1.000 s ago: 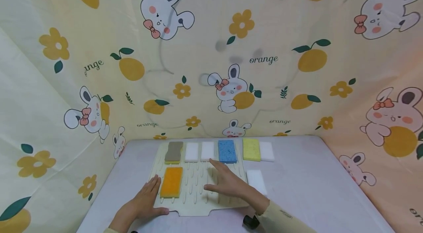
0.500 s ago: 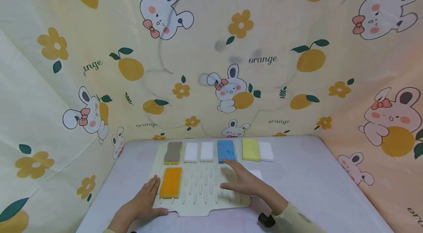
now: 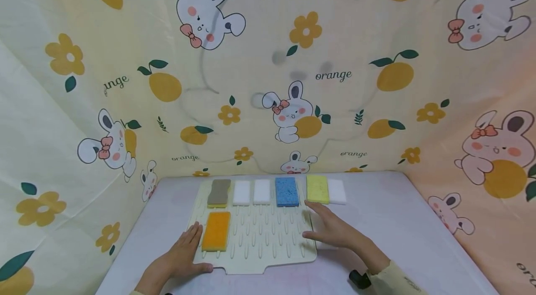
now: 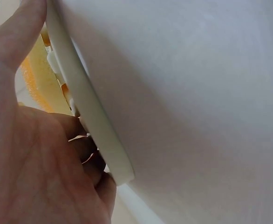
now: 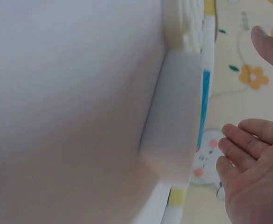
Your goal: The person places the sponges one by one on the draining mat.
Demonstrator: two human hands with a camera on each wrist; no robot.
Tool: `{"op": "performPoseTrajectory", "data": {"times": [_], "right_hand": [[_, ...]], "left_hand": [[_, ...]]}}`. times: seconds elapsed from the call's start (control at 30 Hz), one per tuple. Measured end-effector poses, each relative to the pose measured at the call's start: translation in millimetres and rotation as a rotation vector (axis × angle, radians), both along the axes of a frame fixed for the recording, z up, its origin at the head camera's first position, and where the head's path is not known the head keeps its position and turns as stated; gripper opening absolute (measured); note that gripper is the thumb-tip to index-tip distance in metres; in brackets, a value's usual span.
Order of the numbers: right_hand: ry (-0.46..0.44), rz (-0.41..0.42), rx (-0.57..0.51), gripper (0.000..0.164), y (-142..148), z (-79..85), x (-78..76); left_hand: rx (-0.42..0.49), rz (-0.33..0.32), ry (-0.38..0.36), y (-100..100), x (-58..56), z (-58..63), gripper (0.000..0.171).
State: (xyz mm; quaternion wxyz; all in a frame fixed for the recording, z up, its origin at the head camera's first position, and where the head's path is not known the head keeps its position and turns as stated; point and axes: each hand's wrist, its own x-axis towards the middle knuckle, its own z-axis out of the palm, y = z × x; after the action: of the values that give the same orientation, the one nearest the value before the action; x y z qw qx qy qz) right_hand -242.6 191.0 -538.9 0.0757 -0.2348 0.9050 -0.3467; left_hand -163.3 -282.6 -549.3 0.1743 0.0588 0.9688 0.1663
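A cream pegged board (image 3: 251,267) lies on the table. My left hand (image 3: 180,255) rests at its front left corner, fingers along the left edge and thumb at the front edge; the left wrist view shows it against the board's rim (image 4: 92,112). An orange sponge (image 3: 216,231) lies on the board near those fingers. Over the board's right edge, my right hand (image 3: 335,229) hovers with thumb and fingers spread, holding nothing. A white sponge (image 5: 174,112) stands out beside the board in the right wrist view; the right hand hides it in the head view.
Along the board's back lie a grey-topped sponge (image 3: 219,192), two white sponges (image 3: 241,192) and a blue sponge (image 3: 286,191). A yellow sponge (image 3: 318,189) and another white sponge (image 3: 337,191) lie off its right back corner. A printed curtain (image 3: 251,53) surrounds the table (image 3: 398,220).
My right hand has moved right, from above the middle of the board to its right edge, now covering the white sponge there. The left hand and the sponges stay put.
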Motion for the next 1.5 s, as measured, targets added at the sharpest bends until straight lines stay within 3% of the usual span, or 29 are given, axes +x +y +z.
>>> {"op": "performPoseTrajectory", "data": {"times": [0.3, 0.6, 0.93, 1.5], "right_hand": [[0.024, -0.040, 0.033, 0.109, 29, -7.0, 0.6], [0.012, -0.026, 0.070, 0.116, 49, -11.1, 2.5], [-0.088, -0.037, 0.076, 0.117, 59, -11.9, 7.4], [-0.120, 0.003, 0.081, 0.120, 64, -14.7, 6.6]], "left_hand": [[0.013, -0.010, 0.002, 1, 0.5, 3.6, 0.136], [0.021, -0.008, -0.002, 2, 1.6, 7.1, 0.136], [0.027, -0.007, 0.005, 2, 2.4, 5.3, 0.135], [0.027, -0.012, 0.007, 2, 2.6, 4.0, 0.133]]}}
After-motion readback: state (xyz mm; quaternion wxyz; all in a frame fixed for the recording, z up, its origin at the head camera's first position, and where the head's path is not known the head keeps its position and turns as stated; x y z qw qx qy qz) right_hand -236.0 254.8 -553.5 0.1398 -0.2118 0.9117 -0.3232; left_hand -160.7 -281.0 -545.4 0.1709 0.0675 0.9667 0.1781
